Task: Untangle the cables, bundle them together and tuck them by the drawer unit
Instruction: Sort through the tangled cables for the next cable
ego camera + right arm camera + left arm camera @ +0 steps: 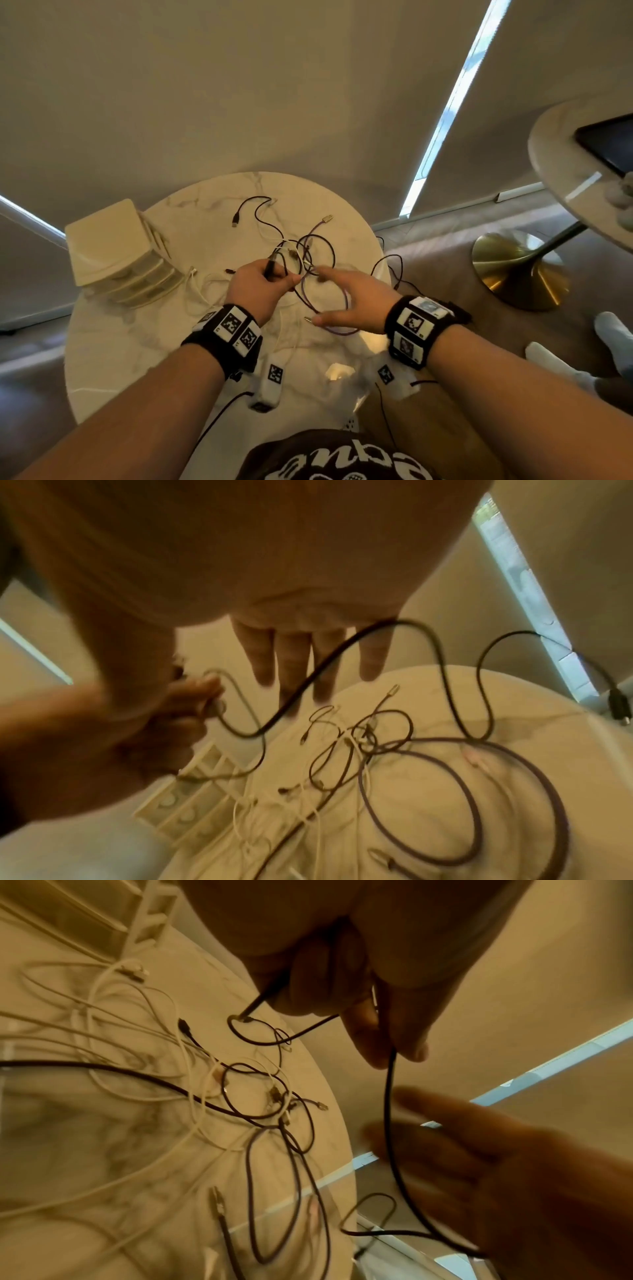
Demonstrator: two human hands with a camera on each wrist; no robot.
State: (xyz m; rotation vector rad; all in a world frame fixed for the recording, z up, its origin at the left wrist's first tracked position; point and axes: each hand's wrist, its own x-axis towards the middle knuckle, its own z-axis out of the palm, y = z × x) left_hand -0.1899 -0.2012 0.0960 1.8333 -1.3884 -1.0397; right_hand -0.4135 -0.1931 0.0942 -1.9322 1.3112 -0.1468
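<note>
A tangle of black, purple and white cables lies mid-table in the head view. My left hand (pixel 274 277) grips a black cable (pixel 386 264) that trails off the table's right edge; in the left wrist view its curled fingers (pixel 383 1031) pinch this black cable (pixel 388 1096). My right hand (pixel 329 294) hovers flat with straight, spread fingers (pixel 294 658) above a purple cable (pixel 346 301), holding nothing. The black cable (pixel 342 647) crosses in front of those fingers; whether it touches them I cannot tell. The cream drawer unit (pixel 116 246) stands at the table's left. White cables (pixel 198 284) lie beside it.
The round marble table (pixel 137 359) ends close on the right. Beyond it stand a second table (pixel 561 164) carrying a dark screen (pixel 609 144) and its gold base (pixel 520 267). A person's white-socked feet (pixel 613 329) are on the floor at right.
</note>
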